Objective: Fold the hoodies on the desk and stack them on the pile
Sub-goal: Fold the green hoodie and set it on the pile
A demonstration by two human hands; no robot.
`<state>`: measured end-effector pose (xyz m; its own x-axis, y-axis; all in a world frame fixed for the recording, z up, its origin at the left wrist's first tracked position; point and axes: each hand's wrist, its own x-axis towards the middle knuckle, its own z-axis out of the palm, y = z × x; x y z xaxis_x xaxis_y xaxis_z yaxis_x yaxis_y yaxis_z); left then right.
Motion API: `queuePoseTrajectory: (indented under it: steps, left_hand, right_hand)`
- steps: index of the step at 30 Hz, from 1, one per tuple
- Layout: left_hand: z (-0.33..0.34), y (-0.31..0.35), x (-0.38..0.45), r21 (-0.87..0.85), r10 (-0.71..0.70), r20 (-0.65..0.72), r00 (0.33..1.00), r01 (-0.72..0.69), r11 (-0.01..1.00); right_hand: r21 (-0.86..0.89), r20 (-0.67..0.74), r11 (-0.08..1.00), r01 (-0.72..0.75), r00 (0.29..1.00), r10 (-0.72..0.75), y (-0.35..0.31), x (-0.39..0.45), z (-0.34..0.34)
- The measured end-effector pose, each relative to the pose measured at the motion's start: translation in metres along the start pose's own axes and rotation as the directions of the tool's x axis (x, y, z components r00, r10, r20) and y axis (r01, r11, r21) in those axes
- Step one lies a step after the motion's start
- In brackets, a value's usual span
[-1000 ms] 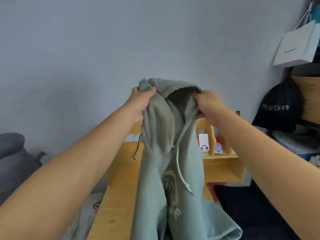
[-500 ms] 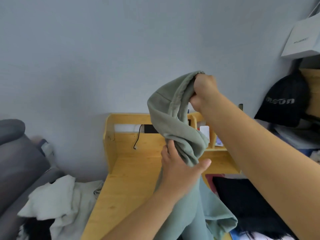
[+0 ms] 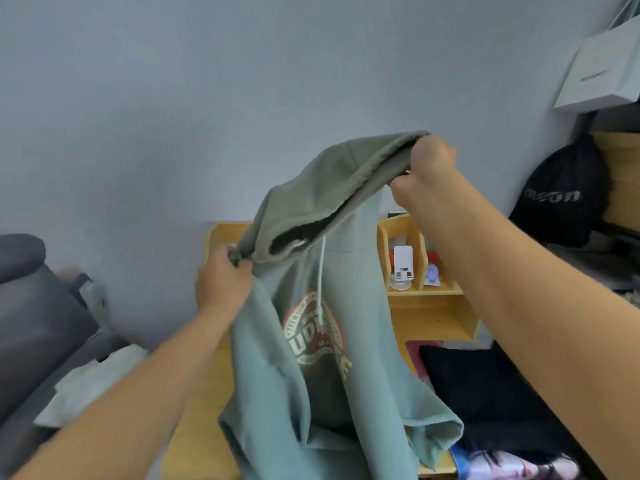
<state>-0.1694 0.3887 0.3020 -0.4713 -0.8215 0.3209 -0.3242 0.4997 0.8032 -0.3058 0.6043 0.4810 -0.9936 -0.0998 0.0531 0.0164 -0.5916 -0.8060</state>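
I hold a sage-green hoodie up in the air over the wooden desk. It shows a round red and cream print on the chest and a white drawstring. My right hand grips the hood's edge high up at the right. Lower and to the left, my left hand grips the fabric at the neck or shoulder. The hoodie's lower part bunches on the desk. A dark garment lies on the desk at the right.
A grey chair at the left carries pale clothes. The desk's back shelf holds small items. A black bag and a white paper bag hang at the right. A grey wall stands behind the desk.
My left hand has let go of the bunched middle and taken the fabric further left. The hoodie has opened out, its chest print now faces me. My right hand stays high on the hood.
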Motion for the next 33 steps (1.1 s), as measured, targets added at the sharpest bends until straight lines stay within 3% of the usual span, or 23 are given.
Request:
queuePoseTrajectory:
  steps: [1, 2, 3, 4, 5, 7, 8, 9, 11, 12, 14, 16, 19, 23, 26, 27, 29, 31, 33]
  left_hand:
    - [-0.010, 0.011, 0.008, -0.066, -0.053, 0.073, 0.996, 0.057, 0.996]
    - [-0.018, 0.025, 0.014, -0.215, -0.110, 0.179, 0.978, 0.148, 0.965]
    - [-0.026, 0.039, 0.019, -0.368, -0.150, 0.302, 0.941, 0.260, 0.893]
    - [-0.033, 0.049, 0.022, -0.452, -0.169, 0.451, 0.876, 0.388, 0.804]
    - [-0.041, 0.054, 0.020, -0.473, -0.159, 0.576, 0.802, 0.486, 0.735]
    - [-0.050, 0.054, 0.011, -0.432, -0.103, 0.722, 0.684, 0.562, 0.705]
    - [-0.051, 0.049, 0.006, -0.429, -0.081, 0.750, 0.656, 0.577, 0.695]
    - [-0.052, 0.045, -0.001, -0.436, -0.069, 0.765, 0.641, 0.593, 0.677]
    - [-0.047, 0.033, -0.012, -0.458, -0.074, 0.758, 0.648, 0.610, 0.647]
    - [-0.044, 0.025, -0.014, -0.466, -0.083, 0.746, 0.661, 0.607, 0.643]
    - [-0.043, 0.010, -0.015, -0.477, -0.116, 0.720, 0.684, 0.609, 0.634]
    - [-0.046, -0.002, -0.013, -0.478, -0.134, 0.716, 0.685, 0.621, 0.622]
    - [-0.052, -0.003, -0.016, -0.512, -0.047, 0.741, 0.670, 0.608, 0.607]
    - [-0.051, 0.008, -0.016, -0.576, 0.088, 0.731, 0.676, 0.544, 0.610]
    - [-0.052, 0.008, -0.009, -0.615, 0.084, 0.683, 0.725, 0.510, 0.602]
    - [-0.055, 0.006, -0.006, -0.627, 0.091, 0.667, 0.739, 0.492, 0.604]
    - [-0.063, -0.002, 0.002, -0.620, 0.111, 0.665, 0.739, 0.462, 0.634]
    - [-0.075, -0.012, 0.009, -0.537, 0.128, 0.720, 0.682, 0.430, 0.726]
    - [-0.090, -0.019, 0.017, -0.378, 0.132, 0.820, 0.556, 0.355, 0.855]
  right_hand:
    - [-0.018, 0.183, 1.000, 0.015, 0.983, -0.012, 0.004, -0.009, 0.001]
    - [-0.085, 0.407, 0.995, 0.050, 0.914, -0.011, 0.009, -0.016, -0.001]
    - [-0.187, 0.612, 0.975, 0.118, 0.791, 0.022, 0.015, -0.021, -0.007]
    - [-0.329, 0.721, 0.917, 0.226, 0.687, 0.090, 0.020, -0.023, -0.020]
    - [-0.459, 0.743, 0.813, 0.357, 0.656, 0.131, 0.029, -0.019, -0.035]
    - [-0.638, 0.617, 0.616, 0.462, 0.785, 0.051, 0.056, -0.011, -0.075]
    - [-0.676, 0.541, 0.643, 0.360, 0.835, 0.101, 0.076, -0.009, -0.096]
    - [-0.679, 0.497, 0.708, 0.197, 0.832, 0.246, 0.101, -0.011, -0.117]
    - [-0.689, 0.454, 0.713, -0.128, 0.691, 0.563, 0.163, -0.018, -0.158]
    - [-0.705, 0.439, 0.676, -0.212, 0.618, 0.652, 0.188, -0.026, -0.175]
    - [-0.706, 0.448, 0.634, -0.316, 0.494, 0.745, 0.226, -0.045, -0.200]
    - [-0.689, 0.442, 0.617, -0.380, 0.455, 0.773, 0.241, -0.061, -0.211]
    - [-0.589, 0.462, 0.656, -0.471, 0.470, 0.752, 0.255, -0.069, -0.208]
    - [-0.751, 0.338, 0.540, -0.379, 0.483, 0.808, 0.271, -0.076, -0.192]
    - [-0.596, 0.456, 0.701, -0.390, 0.554, 0.696, 0.271, -0.079, -0.183]
    - [-0.567, 0.483, 0.749, -0.344, 0.597, 0.640, 0.267, -0.077, -0.180]
    - [-0.624, 0.467, 0.772, -0.118, 0.736, 0.490, 0.245, -0.068, -0.170]
    - [-0.753, 0.441, 0.636, 0.170, 0.847, 0.297, 0.217, -0.046, -0.163]
    - [-0.825, 0.448, 0.438, 0.357, 0.886, 0.122, 0.179, -0.022, -0.151]
